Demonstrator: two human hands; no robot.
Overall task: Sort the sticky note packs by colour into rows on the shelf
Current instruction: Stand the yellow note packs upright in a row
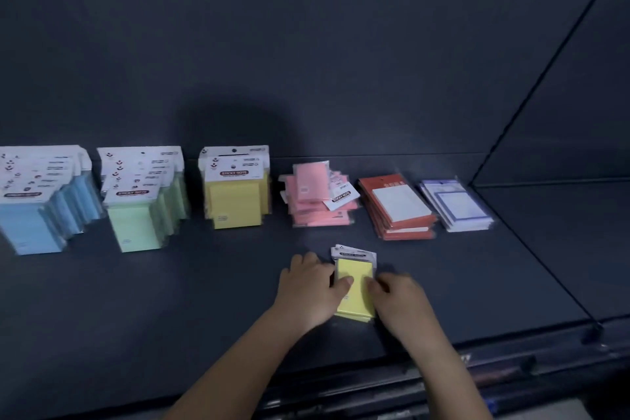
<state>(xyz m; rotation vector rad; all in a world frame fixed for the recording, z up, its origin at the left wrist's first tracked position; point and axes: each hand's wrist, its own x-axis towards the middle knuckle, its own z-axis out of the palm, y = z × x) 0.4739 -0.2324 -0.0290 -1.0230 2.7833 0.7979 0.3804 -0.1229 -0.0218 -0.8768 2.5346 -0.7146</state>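
A person's left hand [308,290] and right hand [399,300] close on a small stack of loose yellow packs [354,278] lying flat on the dark shelf [204,300], forward and to the right of the yellow row [235,191]. The left thumb lies on the top face with the fingers curled round the near side. The right fingers pinch the opposite edge, apparently squaring the packs so they lift as one. The yellow row stands upright, leaning on the back wall with labels facing out, and looks to be their destination. Left of it, the green row [139,201] and blue row [37,204] stand the same way. Just right of it the pink heap [318,198] lies jumbled and unsorted, and farther right the red-backed pads [397,208] and purple-bordered pads [455,204] sit in flat stacks.
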